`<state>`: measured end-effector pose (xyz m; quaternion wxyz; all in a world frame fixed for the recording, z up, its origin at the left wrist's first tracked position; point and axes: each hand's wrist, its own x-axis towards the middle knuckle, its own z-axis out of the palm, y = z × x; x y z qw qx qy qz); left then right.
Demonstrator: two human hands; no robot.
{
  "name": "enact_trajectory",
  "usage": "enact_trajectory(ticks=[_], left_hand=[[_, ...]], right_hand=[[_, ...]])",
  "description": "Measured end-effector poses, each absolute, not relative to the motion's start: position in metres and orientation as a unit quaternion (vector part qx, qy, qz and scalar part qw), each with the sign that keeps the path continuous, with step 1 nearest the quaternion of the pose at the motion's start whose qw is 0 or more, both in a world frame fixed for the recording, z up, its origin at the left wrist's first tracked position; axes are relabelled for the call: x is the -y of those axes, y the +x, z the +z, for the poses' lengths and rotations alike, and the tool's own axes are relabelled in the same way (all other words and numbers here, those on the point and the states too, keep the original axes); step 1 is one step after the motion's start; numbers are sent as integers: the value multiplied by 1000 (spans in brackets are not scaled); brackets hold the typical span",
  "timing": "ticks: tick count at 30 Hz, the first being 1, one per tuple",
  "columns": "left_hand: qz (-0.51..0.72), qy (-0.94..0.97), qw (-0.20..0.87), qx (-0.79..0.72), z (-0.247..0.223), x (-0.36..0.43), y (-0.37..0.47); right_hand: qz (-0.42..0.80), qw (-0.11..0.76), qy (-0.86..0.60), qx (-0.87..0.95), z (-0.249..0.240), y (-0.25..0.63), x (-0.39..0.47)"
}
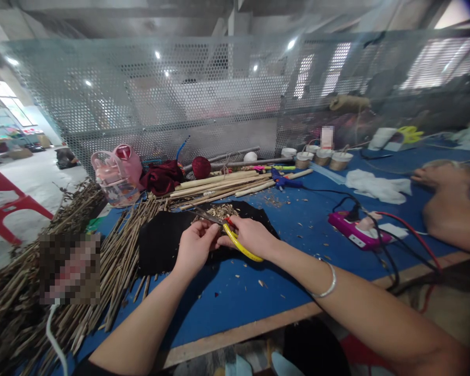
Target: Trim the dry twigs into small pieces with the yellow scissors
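On the blue counter [229, 310] lies black cloth [156, 243], probably soft. Above it, the left grip [194, 245] I cannot tell; the right grip [254, 235] holds yellow-handled scissors [232, 235], likely stiff, best taken by the handles. Pale chips [224, 210] seem light, fragile.

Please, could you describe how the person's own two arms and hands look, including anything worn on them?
The left hand and right hand are both bare, without gloves. A smooth, silver-coloured bracelet circles the right forearm. The left forearm is bare too, with a bit of dark sleeve at the picture's lower edge.
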<state>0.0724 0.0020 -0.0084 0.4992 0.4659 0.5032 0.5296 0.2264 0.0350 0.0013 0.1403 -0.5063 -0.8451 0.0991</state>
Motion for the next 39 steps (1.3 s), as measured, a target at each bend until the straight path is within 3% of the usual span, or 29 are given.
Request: enact_trajectory(ticks=[39], left_hand=[[536,456,482,-522,-8,-3,70]], right_hand=[[100,139,-514,840,-4,226,-39]])
